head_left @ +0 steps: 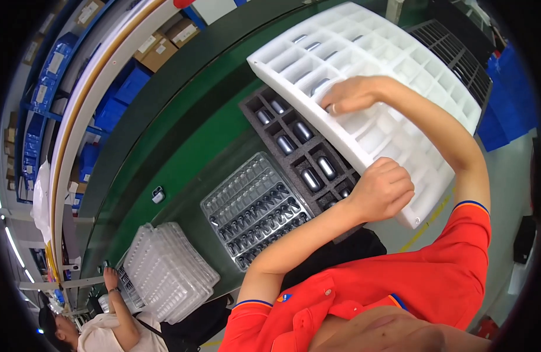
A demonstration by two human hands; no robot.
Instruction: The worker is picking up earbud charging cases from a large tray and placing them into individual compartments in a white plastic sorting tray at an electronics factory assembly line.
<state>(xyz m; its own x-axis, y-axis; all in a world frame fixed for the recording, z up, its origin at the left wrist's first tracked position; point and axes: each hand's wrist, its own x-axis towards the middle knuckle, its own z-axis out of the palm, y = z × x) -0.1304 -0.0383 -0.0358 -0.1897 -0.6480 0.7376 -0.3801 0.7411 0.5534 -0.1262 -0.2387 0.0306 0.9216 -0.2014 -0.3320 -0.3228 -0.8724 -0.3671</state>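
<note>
My right hand (351, 95) reaches down into a compartment of a white foam tray (341, 23), its fingers bent together and a ring on one of them. The fingertips are hidden inside the cell. A glossy dark oval case (319, 87) lies in the compartment beside them. My left hand (383, 190) is closed over the near part of the white tray; what it holds, if anything, is hidden. Under the tray's left side shows a dark grey foam tray (269, 130) with several rounded glossy cases (303, 132) in its compartments.
A clear plastic tray (209, 202) with rows of small dark earbud-like pieces lies left of the grey foam. Further left are stacked clear trays (165, 264) and a small case (158, 195) on the green bench (156, 155). A co-worker (115, 322) works at lower left.
</note>
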